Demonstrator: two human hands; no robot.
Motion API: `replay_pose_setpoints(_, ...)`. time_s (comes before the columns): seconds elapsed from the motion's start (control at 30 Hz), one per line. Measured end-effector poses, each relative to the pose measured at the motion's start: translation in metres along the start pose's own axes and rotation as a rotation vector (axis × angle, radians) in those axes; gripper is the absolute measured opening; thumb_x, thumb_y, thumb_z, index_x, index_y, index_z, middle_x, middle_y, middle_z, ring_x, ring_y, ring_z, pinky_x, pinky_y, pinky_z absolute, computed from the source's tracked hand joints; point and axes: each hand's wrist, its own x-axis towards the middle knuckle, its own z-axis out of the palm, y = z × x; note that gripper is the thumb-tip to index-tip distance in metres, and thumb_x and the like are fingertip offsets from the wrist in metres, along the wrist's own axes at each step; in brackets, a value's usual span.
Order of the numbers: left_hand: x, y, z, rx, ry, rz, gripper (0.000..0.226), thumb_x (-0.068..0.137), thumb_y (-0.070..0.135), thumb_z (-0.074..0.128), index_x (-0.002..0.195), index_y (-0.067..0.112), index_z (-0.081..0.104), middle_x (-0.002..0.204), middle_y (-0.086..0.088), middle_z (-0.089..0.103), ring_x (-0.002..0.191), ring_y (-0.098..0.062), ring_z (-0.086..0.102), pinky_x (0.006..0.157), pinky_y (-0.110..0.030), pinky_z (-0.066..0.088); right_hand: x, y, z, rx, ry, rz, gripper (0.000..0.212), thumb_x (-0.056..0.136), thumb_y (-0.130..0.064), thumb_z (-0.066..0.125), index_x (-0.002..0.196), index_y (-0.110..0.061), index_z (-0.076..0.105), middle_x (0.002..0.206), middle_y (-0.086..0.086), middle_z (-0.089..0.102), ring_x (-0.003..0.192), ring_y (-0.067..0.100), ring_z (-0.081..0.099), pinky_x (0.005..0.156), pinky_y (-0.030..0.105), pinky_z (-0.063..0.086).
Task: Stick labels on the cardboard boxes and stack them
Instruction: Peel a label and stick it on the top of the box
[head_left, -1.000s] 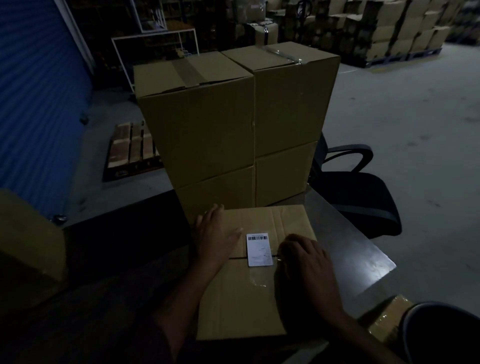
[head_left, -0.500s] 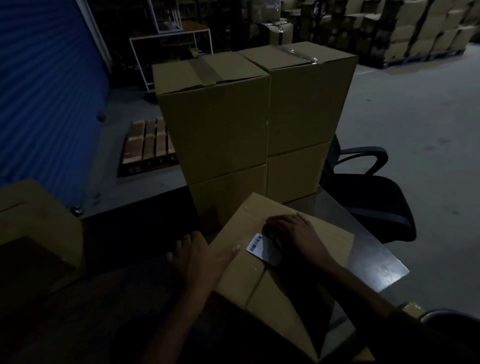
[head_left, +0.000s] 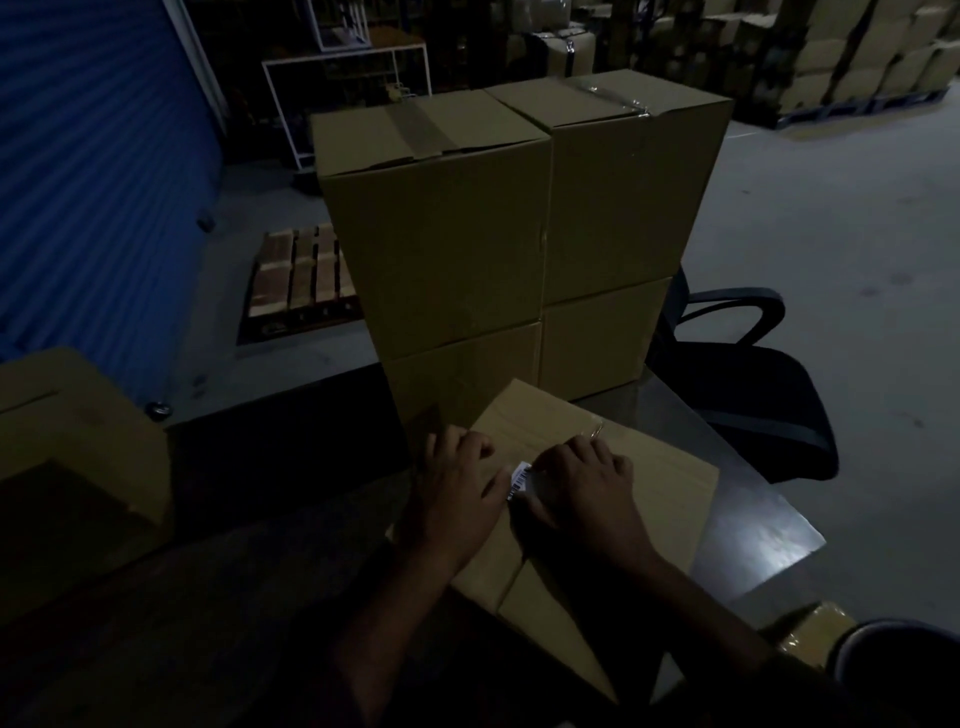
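A brown cardboard box (head_left: 623, 499) lies in the lower centre of the frame, turned at an angle, its top flaps closed with the seam running diagonally. A white barcode label (head_left: 521, 480) sits on its top near the seam; most of it is covered, so whether it lies fully flat is unclear. Behind, in the middle of the frame, stacked boxes (head_left: 514, 234) form two columns side by side, two high, their tops taped shut.
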Motion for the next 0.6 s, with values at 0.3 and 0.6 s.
replay_pose_setpoints(0.3, 0.000, 0.000, -0.001, -0.019, -0.002, -0.004, 0.029, 0.089, 0.055, 0.061, 0.106, 0.031, 0.059, 0.114, 0.009, 0.051, 0.107, -0.016, 0.045, 0.087, -0.043, 0.050, -0.001, 0.002, -0.001, 0.049, 0.019, 0.017, 0.039, 0.084, -0.067, 0.056, 0.104, -0.034, 0.059, 0.107, -0.009, 0.048, 0.105, 0.016, 0.042, 0.087, 0.038, 0.034)
replay_pose_setpoints(0.6, 0.000, -0.001, -0.003, -0.037, -0.016, -0.024, 0.028, 0.093, 0.051, 0.067, 0.109, 0.030, 0.061, 0.118, 0.009, 0.050, 0.110, -0.012, 0.043, 0.087, -0.032, 0.044, -0.014, 0.004, -0.012, 0.154, -0.010, 0.062, 0.037, 0.085, -0.065, 0.061, 0.105, -0.034, 0.060, 0.116, -0.011, 0.046, 0.109, 0.010, 0.034, 0.095, 0.037, 0.040)
